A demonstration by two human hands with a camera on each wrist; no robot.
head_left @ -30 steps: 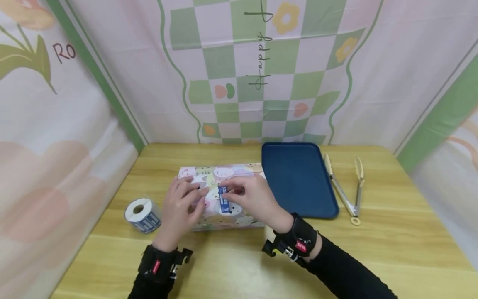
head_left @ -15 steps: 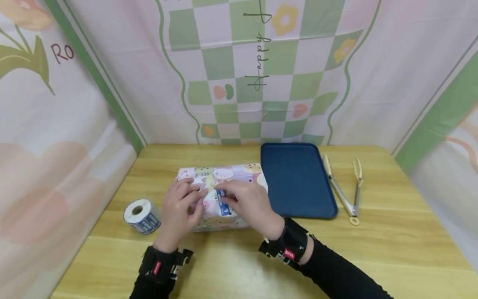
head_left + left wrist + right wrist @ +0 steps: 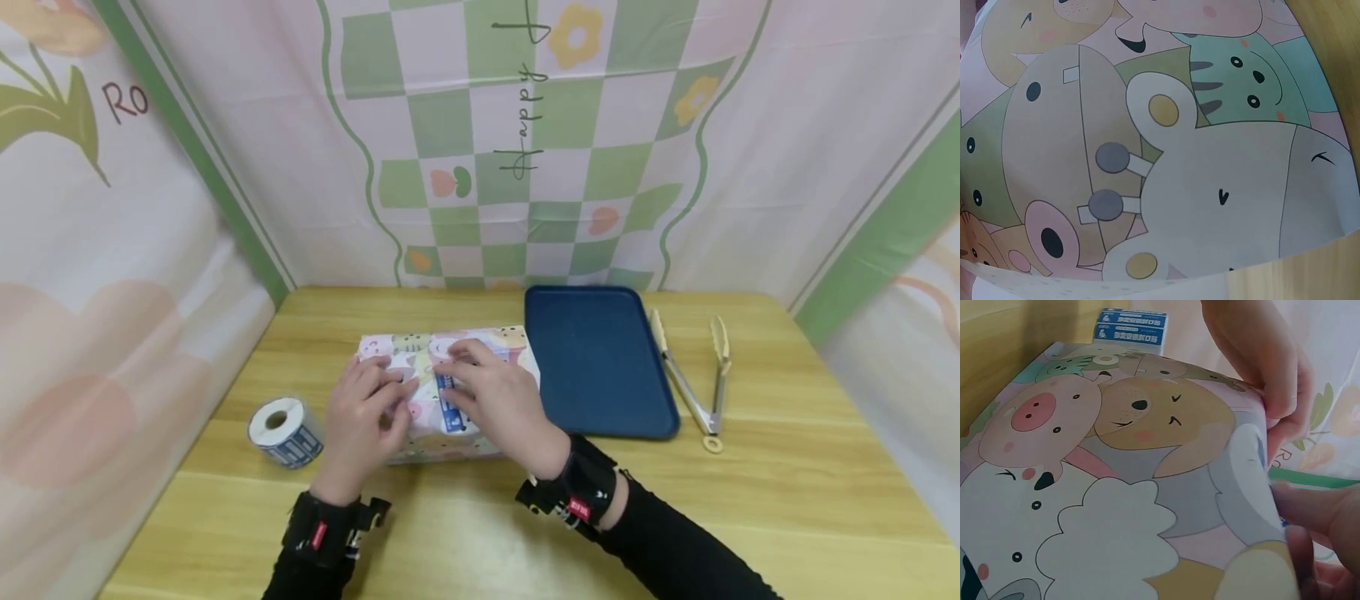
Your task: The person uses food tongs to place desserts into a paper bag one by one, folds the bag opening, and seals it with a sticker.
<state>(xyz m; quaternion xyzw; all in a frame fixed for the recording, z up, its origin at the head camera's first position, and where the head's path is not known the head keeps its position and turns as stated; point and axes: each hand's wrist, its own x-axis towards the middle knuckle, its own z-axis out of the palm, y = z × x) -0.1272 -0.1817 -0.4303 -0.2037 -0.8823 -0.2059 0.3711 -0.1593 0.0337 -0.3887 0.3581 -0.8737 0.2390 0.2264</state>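
Observation:
A box wrapped in cartoon-animal paper point(image 3: 420, 450) lies on the table, and its front side fills much of both wrist views. My left hand point(image 3: 367, 412) rests on the left part of its top, fingers spread and slightly bent. Across the middle of the top lies a blue printed sticker point(image 3: 450, 408). The fingertips of my right hand point(image 3: 506, 404) are right at the sticker's upper part, thumb and forefinger apart, partly covering it. From the right wrist, the fingers of my right hand point(image 3: 1322, 512) show along the box's top edge, with my left hand point(image 3: 1266, 362) beyond.
Left of the box stands a roll of blue-and-white stickers point(image 3: 287, 432). A dark blue tray point(image 3: 600, 358) lies at its right, and spread metal tongs with beige tips point(image 3: 701, 400) lie farther right. Patterned curtains point(image 3: 562, 167) close off the back and sides.
My right hand has shifted slightly left and down along the sticker, and its fingers have spread from a closer pinch. The sticker's lower end sits slightly lower. My left hand stays put.

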